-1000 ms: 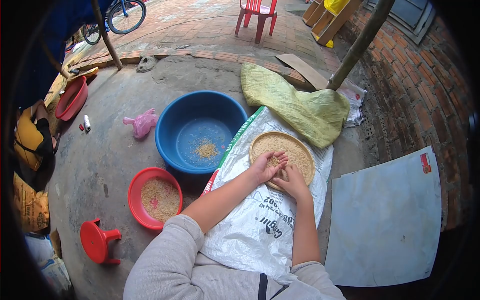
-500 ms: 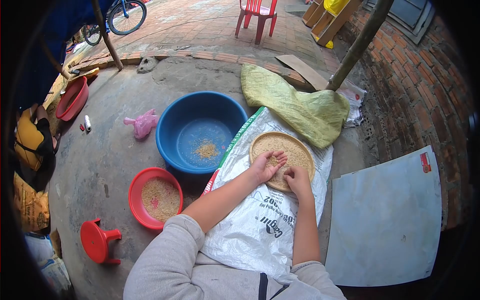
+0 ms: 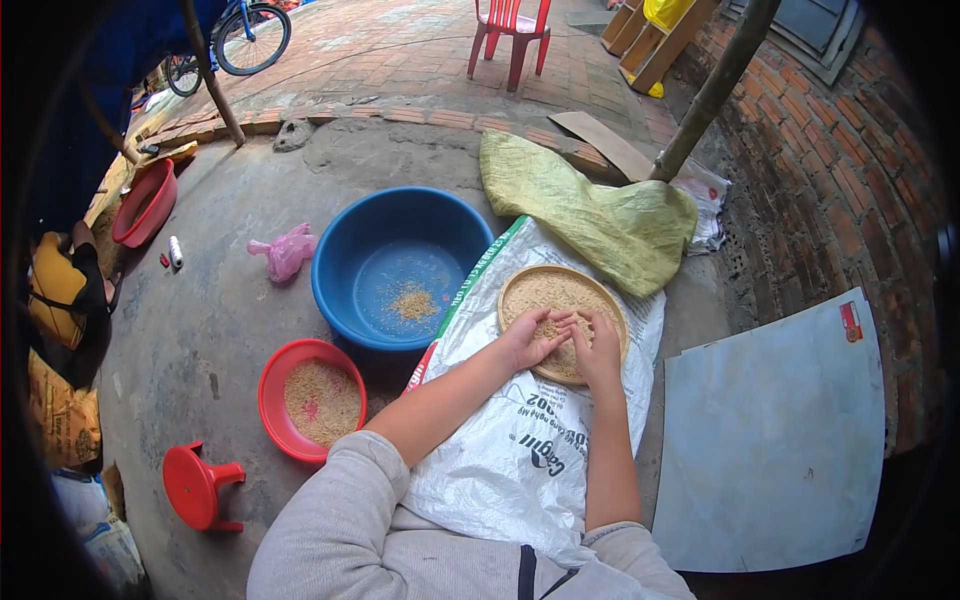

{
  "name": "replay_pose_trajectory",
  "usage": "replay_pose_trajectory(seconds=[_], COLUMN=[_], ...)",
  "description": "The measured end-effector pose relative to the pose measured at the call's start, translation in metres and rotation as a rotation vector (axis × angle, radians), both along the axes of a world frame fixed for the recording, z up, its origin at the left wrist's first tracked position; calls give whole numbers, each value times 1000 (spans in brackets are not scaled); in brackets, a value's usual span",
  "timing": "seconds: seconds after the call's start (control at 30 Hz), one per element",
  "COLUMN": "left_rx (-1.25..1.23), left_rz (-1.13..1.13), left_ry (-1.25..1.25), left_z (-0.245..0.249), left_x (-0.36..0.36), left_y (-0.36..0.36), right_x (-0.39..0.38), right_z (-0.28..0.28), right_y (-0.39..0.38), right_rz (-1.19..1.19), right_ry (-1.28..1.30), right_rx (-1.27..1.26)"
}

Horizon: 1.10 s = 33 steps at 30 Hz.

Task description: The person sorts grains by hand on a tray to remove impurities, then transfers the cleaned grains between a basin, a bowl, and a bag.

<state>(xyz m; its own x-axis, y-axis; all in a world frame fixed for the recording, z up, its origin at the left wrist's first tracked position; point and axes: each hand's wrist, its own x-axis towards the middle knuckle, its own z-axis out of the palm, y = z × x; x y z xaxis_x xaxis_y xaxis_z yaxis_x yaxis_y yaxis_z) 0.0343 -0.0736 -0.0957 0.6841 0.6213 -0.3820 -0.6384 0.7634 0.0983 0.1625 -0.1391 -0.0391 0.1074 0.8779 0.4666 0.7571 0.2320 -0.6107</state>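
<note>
A round woven tray (image 3: 562,283) full of pale unhusked grain lies on a white printed sack (image 3: 500,470) spread over my lap. My left hand (image 3: 534,342) is cupped, palm up, over the tray's near side, with some grain in its palm. Right beside it, my right hand (image 3: 599,352) has its fingers bent, their tips at the left hand's fingertips. Whatever the right fingers pinch is too small to make out. Left of the sack stands a blue basin (image 3: 340,240) with a small heap of grain on its bottom. A red basin (image 3: 272,390) nearer me holds more grain.
A red stool (image 3: 193,488) stands at the near left, and a pink plastic bag (image 3: 285,252) lies beside the blue basin. Beyond the tray is a crumpled green sack (image 3: 590,215). A grey board (image 3: 770,440) lies on the right. Another person (image 3: 65,290) is partly visible far left.
My right hand has risen from the grain to my left hand's fingertips. The left fingers have curled inward, and the hands are closer together.
</note>
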Motion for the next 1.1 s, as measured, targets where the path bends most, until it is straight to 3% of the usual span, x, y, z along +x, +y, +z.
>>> replay_pose_trajectory(seconds=[0.07,0.17,0.3,0.37,0.57,0.7,0.77,0.87,0.97,1.1], left_rx=[-7,-13,-16,-17,1,2,-27,3,41,-22], left_rz=[0,57,94,106,100,95,63,29,32,26], left_ry=[-55,-31,-63,-74,-46,-17,30,1,66,84], left_z=[2,5,6,9,5,7,8,4,-2,7], left_x=[-1,0,-2,-3,-2,-2,-1,0,2,0], left_y=[1,0,0,-1,1,-1,-1,-1,-2,-4], right_x=[10,9,2,4,12,12,10,-3,-8,-7], right_z=[-15,-17,-8,-8,-16,-9,-6,13,13,12], right_y=[-4,-12,-15,-13,-10,-7,-3,-1,0,-2], right_rz=[-88,-24,65,160,135,21,-114,-66,127,86], right_ry=[-77,-99,-258,-100,13,-34,92,323,279,144], right_rx=[-207,-424,-452,-527,-556,-420,-254,-67,-20,-11])
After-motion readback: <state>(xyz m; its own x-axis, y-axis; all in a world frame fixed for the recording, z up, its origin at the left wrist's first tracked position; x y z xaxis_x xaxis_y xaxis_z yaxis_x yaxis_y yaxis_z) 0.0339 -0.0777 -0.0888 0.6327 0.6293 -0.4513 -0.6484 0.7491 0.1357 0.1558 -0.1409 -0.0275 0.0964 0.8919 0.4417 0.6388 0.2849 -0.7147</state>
